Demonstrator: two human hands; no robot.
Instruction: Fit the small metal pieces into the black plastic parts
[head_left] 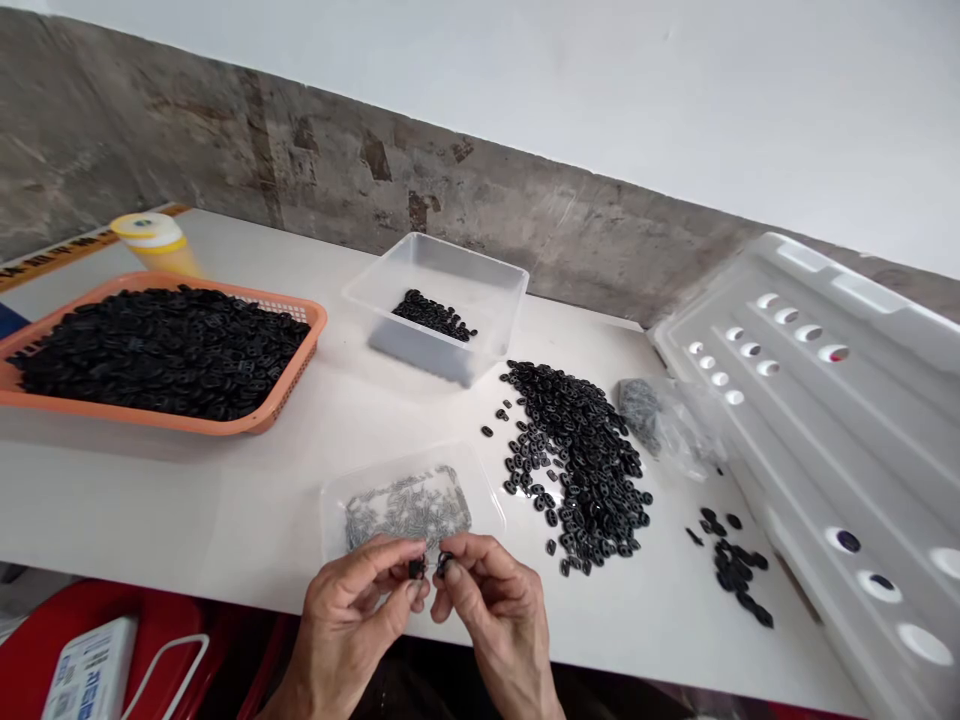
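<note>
We've got both hands together at the near edge of the white table [225,520], palms turned inward, fingertips meeting. Left hand [352,615] pinches a small black plastic ring piece [415,569] between thumb and forefinger. Right hand [491,605] pinches a second small black piece [445,562] the same way. The two pieces sit just beside each other, nearly touching; we can't tell if they're joined.

Directly behind the fingertips: a shallow clear plastic tray [480,490] holding a heap of small grey metal springs [409,508]. The left fingers overlap its near rim in view.

Right of that tray: a loose pile of black plastic rings [581,460] spread on the table, with a few strays at its left edge. Further right, a smaller cluster of black pieces [731,565] near the table edge. Behind the big pile, a crumpled clear plastic bag with grey parts [660,415].

Far right: a white moulded plastic tray with round holes [825,420], tilted, running along the table side.

Back centre: a clear rectangular plastic tub [450,290] with a few black rings inside. Back left: an orange mesh plastic basket [285,395] full of black rings, and a yellow-and-white tape roll [154,238] behind it by the wall.

Nothing lies between hands and spring tray.

Below the table edge, left: a red surface [45,640] with a white device and cable [94,670].
</note>
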